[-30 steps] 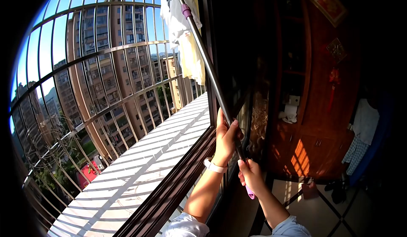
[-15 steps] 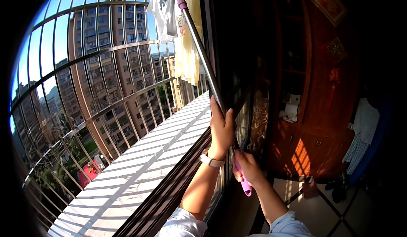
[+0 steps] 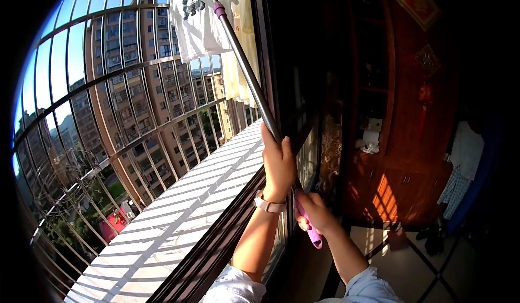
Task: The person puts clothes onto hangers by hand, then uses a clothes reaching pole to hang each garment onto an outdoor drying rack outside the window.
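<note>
A long metal pole (image 3: 244, 67) with a purple collar slants up and left through the window opening. My left hand (image 3: 279, 165), with a pale watch on its wrist, is closed round the pole's dark lower part. Lower down, my right hand (image 3: 315, 212) grips the pole just above its pink end (image 3: 315, 240). Near the pole's upper part hang a white shirt (image 3: 197, 24) with a dark print and, behind it, a pale yellow garment (image 3: 238, 78). The pole's far tip is out of view.
Metal window bars (image 3: 135, 64) stand at the left above a white, shadow-striped ledge (image 3: 179, 222). The dark window frame (image 3: 265, 48) runs beside the pole. To the right are a wooden cabinet (image 3: 401, 184), hanging clothes (image 3: 466, 151) and a tiled floor (image 3: 406, 270).
The pole's upper part has swung left, and the white shirt has moved left and spread out. Both hands have shifted slightly left, still round the pole.
</note>
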{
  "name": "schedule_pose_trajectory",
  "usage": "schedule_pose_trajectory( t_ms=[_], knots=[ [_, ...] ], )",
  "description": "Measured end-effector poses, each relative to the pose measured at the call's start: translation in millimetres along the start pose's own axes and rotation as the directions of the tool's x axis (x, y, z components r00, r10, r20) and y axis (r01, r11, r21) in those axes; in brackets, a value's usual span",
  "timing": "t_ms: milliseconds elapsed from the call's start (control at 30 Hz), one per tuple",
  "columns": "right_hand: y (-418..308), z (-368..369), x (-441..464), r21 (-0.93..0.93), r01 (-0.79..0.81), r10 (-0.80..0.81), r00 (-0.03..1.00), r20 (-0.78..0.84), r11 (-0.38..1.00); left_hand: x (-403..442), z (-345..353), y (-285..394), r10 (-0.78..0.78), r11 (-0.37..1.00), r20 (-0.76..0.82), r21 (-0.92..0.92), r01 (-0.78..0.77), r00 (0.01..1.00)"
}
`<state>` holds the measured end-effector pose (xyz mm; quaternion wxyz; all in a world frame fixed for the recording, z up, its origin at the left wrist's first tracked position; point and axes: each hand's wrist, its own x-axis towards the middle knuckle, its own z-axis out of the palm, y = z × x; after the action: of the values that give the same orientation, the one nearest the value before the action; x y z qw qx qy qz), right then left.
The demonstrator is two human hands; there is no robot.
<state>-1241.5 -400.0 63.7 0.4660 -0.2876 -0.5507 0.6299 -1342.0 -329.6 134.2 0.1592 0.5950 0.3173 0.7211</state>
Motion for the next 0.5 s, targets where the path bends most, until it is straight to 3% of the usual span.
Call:
schedule_pose_trajectory(
  t_ms=[100, 133, 200, 233, 300, 500],
  knots=[
    [-4, 6, -3, -0.052, 0.035, -0.038, 0.998, -0.059, 0.998, 0, -1, -7, 0.025, 0.999, -0.011, 0.030, -0.024, 1.000],
    [-2, 8, -3, -0.050, 0.033, -0.035, 0.998, -0.056, 0.998, 2, 0, -14, -0.009, 0.998, 0.027, -0.055, 0.010, 1.000],
    [3, 12, -3, -0.148, 0.139, -0.165, 0.969, -0.182, 0.979, -4, -4, 5, -0.181, 0.901, 0.160, -0.369, 0.229, 0.970],
    [5, 12, -3, -0.147, 0.138, -0.163, 0.970, -0.181, 0.980, -3, -3, 4, -0.182, 0.901, 0.159, -0.368, 0.230, 0.970],
    [12, 11, 0, -0.407, 0.226, -0.359, 0.888, -0.288, 0.885, 0, 2, 2, -0.176, 0.659, 0.309, -0.668, 0.345, 0.935],
    [19, -3, 3, -0.678, 0.196, -0.532, 0.779, -0.331, 0.708, -6, 15, -9, -0.208, 0.532, 0.319, -0.757, 0.380, 0.925]
  ],
)
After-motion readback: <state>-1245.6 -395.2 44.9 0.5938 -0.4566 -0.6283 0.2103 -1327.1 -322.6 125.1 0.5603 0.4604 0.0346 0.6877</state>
